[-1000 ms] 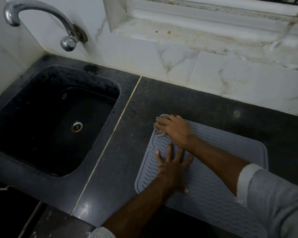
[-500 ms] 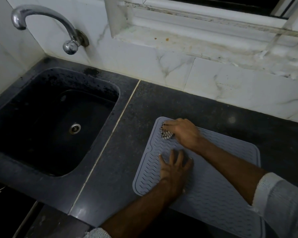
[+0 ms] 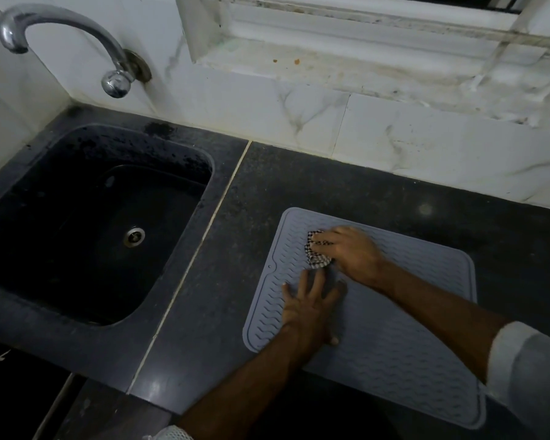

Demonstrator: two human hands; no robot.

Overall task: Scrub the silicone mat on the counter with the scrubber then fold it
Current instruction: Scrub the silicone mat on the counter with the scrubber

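A grey ribbed silicone mat [image 3: 404, 350] lies flat on the dark counter [image 3: 346, 185], right of the sink. My right hand [image 3: 350, 250] presses a checkered scrubber [image 3: 315, 252] onto the mat near its far left corner, fingers closed over it. Just in front of it, my left hand [image 3: 310, 308] rests flat on the mat with fingers spread, pinning the left part down. Part of the scrubber is hidden under my right fingers.
A black sink [image 3: 86, 223] with a metal drain [image 3: 134, 236] fills the left side. A chrome tap [image 3: 77, 46] curves out of the marble wall above it. A stained window ledge [image 3: 346, 71] runs behind the counter. The counter's front edge is near the mat's lower side.
My right hand has slid the scrubber from the mat's far left corner inward, toward me and to the right. My left hand has stayed pressed on the mat.
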